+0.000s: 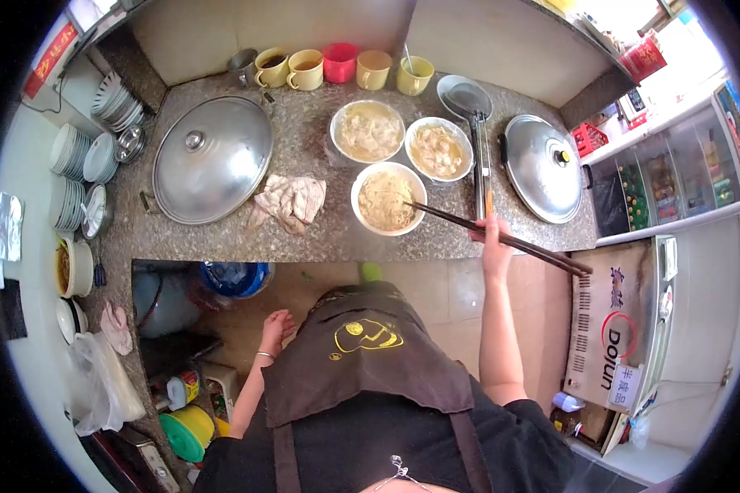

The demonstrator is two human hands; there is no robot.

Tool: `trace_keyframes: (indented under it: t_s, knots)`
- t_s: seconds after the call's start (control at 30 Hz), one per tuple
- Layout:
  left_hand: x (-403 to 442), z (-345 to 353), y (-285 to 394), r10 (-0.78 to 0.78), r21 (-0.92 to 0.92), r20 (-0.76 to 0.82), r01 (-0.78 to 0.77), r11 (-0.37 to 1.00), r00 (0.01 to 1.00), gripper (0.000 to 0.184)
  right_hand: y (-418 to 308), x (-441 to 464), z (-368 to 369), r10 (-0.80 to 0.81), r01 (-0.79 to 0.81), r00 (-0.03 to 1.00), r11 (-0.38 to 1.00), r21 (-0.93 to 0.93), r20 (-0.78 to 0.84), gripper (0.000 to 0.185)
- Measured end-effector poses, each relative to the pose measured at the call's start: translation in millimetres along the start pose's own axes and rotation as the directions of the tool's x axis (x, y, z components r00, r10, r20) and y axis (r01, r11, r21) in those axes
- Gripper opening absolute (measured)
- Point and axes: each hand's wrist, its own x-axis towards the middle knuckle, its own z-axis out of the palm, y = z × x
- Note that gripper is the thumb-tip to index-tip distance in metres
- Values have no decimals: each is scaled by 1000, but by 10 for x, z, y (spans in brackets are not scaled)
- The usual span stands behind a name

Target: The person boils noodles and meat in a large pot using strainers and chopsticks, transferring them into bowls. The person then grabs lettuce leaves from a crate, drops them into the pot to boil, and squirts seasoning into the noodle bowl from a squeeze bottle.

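Observation:
My right hand [493, 234] is closed around a pair of long dark chopsticks [543, 251]. Their tips reach into a white bowl of noodles [386, 200] near the counter's front edge. Behind it stand two more filled bowls, a larger bowl with pale food in broth [368, 131] and a smaller bowl [439, 149] to its right. My left hand [278, 330] hangs below the counter beside my apron, empty, with its fingers loosely bent and apart. A crumpled cloth [291, 202] lies left of the noodle bowl.
Large metal lids cover pots, a left lid [214, 160] and a right lid [543, 168]. A long-handled strainer [471, 100] rests right of the bowls. Several cups [306, 71] line the back wall. Stacked plates [71, 152] stand left; a glass-doored fridge [662, 193] is at right.

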Motion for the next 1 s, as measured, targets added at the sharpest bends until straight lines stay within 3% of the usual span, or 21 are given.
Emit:
trace_keyframes:
  t_s: [0.07,0.2,0.27,0.3,0.37,0.4,0.43,0.47,0.5,0.53,0.57,0.63,0.67,0.7,0.73,0.77,0.83,0.87,0.9,0.97,1.0]
  knots:
    - [8,59,210,-219,-82,-28,216,973,975,24,-16,98,-248,14,-13,1000,997,71,-7,33]
    - [310,-128,-127,-217,28,3,217,976,976,25,36,189,-853,116,-64,969,970,233,-216,38]
    - [524,-295,-368,-197,-30,45,198,980,979,26,205,182,-1071,371,-55,823,806,589,-431,41]
    - [451,-192,-191,-183,-32,56,185,982,982,26,527,210,-1214,393,-7,811,748,664,-434,45]
    - [93,63,322,-300,-189,-119,275,943,946,28,1039,285,-1246,519,66,708,628,775,-480,48]
    - [199,100,313,-289,-193,-113,265,945,951,28,1378,354,-1229,510,94,734,578,811,-449,51]
    - [326,63,186,-213,-70,-61,209,975,975,28,1856,492,-1242,539,94,748,492,865,-388,50]
    - [410,90,104,-137,51,-7,138,989,990,28,1979,659,-1070,611,101,721,376,921,-328,50]
    - [401,210,150,-122,46,-8,123,991,992,28,1856,823,-890,645,56,721,309,950,-252,51]
    - [336,333,258,-100,76,-21,101,992,995,25,1769,980,-807,697,-45,716,114,992,-48,53]
    - [398,499,342,-56,96,-40,59,994,998,22,1707,1184,-686,529,-207,832,17,978,167,60]
    - [473,620,124,337,284,77,-344,895,938,16,938,1499,-444,433,-410,824,11,912,365,56]
    - [390,838,296,219,337,-35,-195,921,975,12,677,1709,-371,353,-528,814,122,840,461,50]
    - [252,1003,456,349,797,121,-301,524,929,13,330,1955,-347,297,-595,800,283,752,521,48]
    - [293,1238,383,115,15,-149,-114,993,982,15,-14,2176,-336,248,-621,778,445,645,578,47]
    - [284,1446,397,138,4,-173,-140,990,975,15,-347,2415,-316,159,-543,806,584,604,571,46]
    - [250,1818,467,-110,-212,-245,58,976,963,18,-1067,2972,-171,-48,-326,832,763,558,552,46]
    - [238,2001,470,-234,-330,-251,145,933,939,21,-1340,3267,-54,-162,-179,836,821,541,524,49]
    - [248,2157,444,-354,-445,-237,223,868,905,23,-1725,3525,55,-330,77,812,878,473,481,60]
    - [403,2375,-246,-327,-610,-167,163,775,930,21,-2288,4044,520,-615,469,747,755,458,250,75]
    - [162,2534,-216,-394,-563,-219,214,798,893,21,-2636,4228,716,-639,527,747,738,420,184,86]
